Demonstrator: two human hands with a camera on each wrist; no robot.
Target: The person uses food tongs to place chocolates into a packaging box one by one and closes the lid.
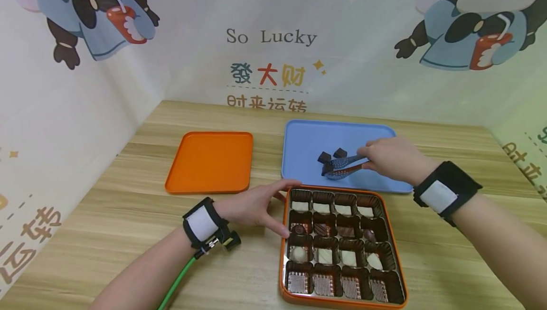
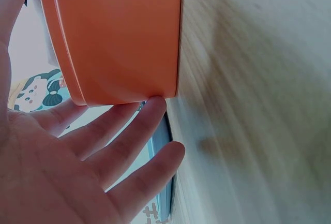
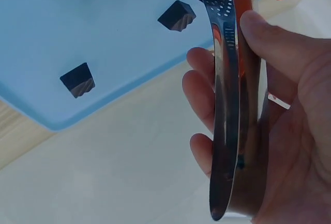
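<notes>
My right hand (image 1: 395, 158) holds metal food tongs (image 1: 346, 162), thumb on one arm and fingers on the other. The tongs' perforated heads reach over the blue tray (image 1: 299, 134), closing around a dark chocolate (image 1: 326, 169). Two more dark chocolates (image 1: 340, 152) (image 3: 78, 80) lie close by on the tray. With fingers spread and mostly straight, my left hand (image 1: 256, 205) touches the far left corner of an orange tin (image 2: 119, 38), its thumb at the left rim. Inside the tin, a brown divider (image 1: 329, 241) has rows of white and dark chocolates; ridged compartment floors show in the front row.
An orange tray (image 1: 209, 163) lies on the wooden table (image 1: 128, 196) to the left of the blue tray. Behind the table hangs a printed cloth (image 1: 273, 15). A green cable (image 1: 177, 281) runs from the left wrist strap along the forearm.
</notes>
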